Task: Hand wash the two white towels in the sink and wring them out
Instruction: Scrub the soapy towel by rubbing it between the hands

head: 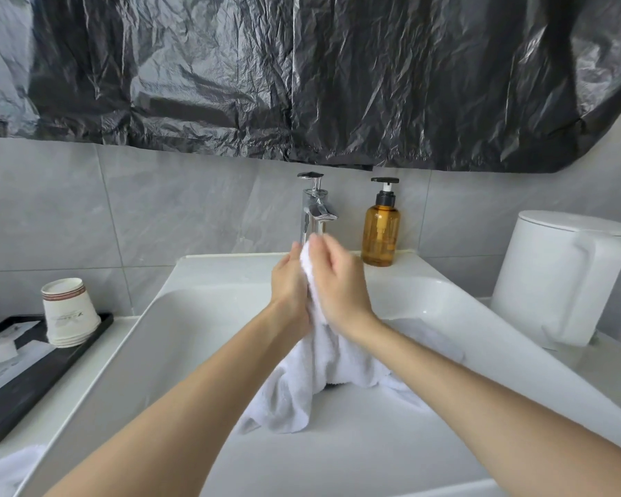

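Black plastic sheet [302,73] fills the whole top of frame, its lower edge hanging above the faucet. Sink [194,317] is next: white, deep, takes centre and bottom. White lidded jug [552,278] sits at the right edge on the counter beside the basin rim. Towel [302,382] is at centre, top end bunched between my palms, the rest draping down and spreading on the basin floor. Black tray [33,382] is lower left. White cloth [4,471] in the bottom left corner is probably the second towel, mostly cut off. My left hand [289,281] and right hand [337,285] face each other, both closed round the bunched top of the towel. A stack of paper cups [69,310] stands mouths down on the tray's far end. Amber pump bottle [380,231] is on the back ledge, just right of the faucet [316,206].

Risks, my read:
- My fingertips are just under the spout, so lifting or twisting higher would knock them on it.
- I grip only the top, so a wring from here leaves the tail soaked. I need to regrip lower.
- A swinging tail could throw water over the left rim onto the tray and cups.
- A right elbow swung wide could hit the jug, and a reach back could tip the bottle.

Room: open basin below and toward the bottom of frame, wide at centre left. It's tight at the back ledge and along the right rim. Can't tell if water is running.
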